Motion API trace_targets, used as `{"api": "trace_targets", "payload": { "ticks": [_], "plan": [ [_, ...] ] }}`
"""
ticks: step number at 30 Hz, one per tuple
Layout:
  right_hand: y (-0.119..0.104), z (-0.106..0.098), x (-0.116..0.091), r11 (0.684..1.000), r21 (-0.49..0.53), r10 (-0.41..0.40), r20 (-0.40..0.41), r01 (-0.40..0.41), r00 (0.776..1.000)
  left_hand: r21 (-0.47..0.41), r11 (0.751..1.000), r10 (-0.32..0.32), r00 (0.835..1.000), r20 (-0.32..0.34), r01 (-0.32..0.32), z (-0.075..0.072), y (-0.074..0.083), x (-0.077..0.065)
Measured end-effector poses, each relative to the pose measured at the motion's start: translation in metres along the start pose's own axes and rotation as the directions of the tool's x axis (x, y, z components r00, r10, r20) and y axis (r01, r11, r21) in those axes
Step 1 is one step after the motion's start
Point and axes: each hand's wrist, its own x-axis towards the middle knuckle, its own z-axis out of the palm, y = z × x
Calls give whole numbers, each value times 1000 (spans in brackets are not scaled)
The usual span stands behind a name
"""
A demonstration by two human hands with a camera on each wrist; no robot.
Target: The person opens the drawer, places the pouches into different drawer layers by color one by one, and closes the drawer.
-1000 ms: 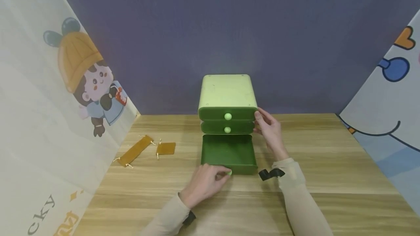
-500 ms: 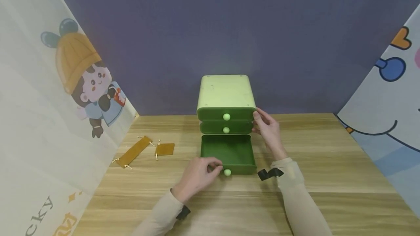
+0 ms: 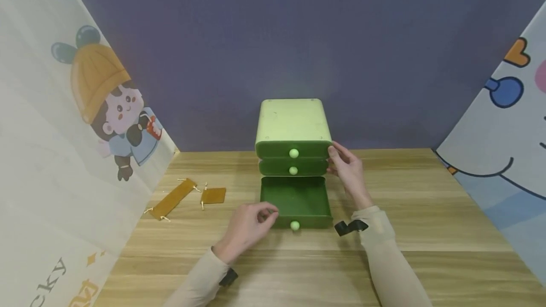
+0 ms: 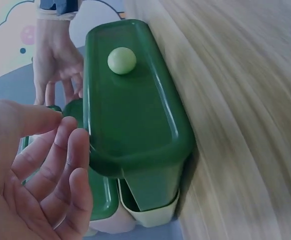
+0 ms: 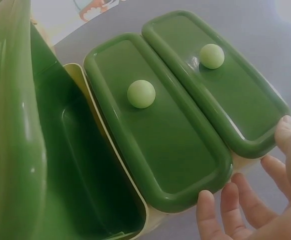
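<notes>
A pale green drawer cabinet (image 3: 294, 120) with dark green drawer fronts and round light green knobs stands against the back wall. Its bottom drawer (image 3: 298, 198) is pulled out, and its inside looks bare. Just left of that drawer's front corner is my left hand (image 3: 249, 229), holding nothing, its fingers loosely bent and the thumb near the index fingertip. My right hand (image 3: 350, 174) grips the cabinet's right edge. In the right wrist view, the thumb lies on the corner of the top drawer (image 5: 220, 85) and the fingertips touch the edge of the middle drawer (image 5: 155, 135).
On the wooden table (image 3: 405, 231), to the left, lie a long brown drawstring pouch (image 3: 174, 199) and a small brown pouch (image 3: 213, 195), both with pale cords. Printed panels flank the table, and a dark wall (image 3: 362, 51) rises behind.
My left hand has let go of the bottom drawer's knob and moved left, off the drawer's front. The drawer stays out, and my right hand keeps its place on the cabinet.
</notes>
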Motion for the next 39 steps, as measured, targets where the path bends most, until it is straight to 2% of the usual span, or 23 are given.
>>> {"api": "trace_targets", "payload": {
  "ticks": [5, 11, 15, 23, 30, 39],
  "plan": [
    [0, 1, 0, 1000, -3, -4, -4, 4, 1000, 11, 1000, 7, 1000, -29, -7, -5, -7, -2],
    [1, 1, 0, 1000, -1, -14, 0, 14, 1000, 18, 998, -60, 998, -30, 61, -12, -15, -3],
    [1, 1, 0, 1000, 1, -14, 2, 14, 1000, 15, 995, -94, 994, -54, 95, -19, -22, -3],
    [2, 1, 1, 1000, 7, -9, -2, 9, 1000, 38, 990, -133, 983, -130, 139, -31, -47, -2],
    [1, 0, 1, 1000, 8, -7, -4, 7, 1000, 50, 982, -176, 974, -143, 185, -37, -70, -1],
    [0, 0, 0, 1000, 7, 5, -1, -5, 1000, 88, 964, -232, 955, -184, 251, -49, -97, 1]
  ]
}}
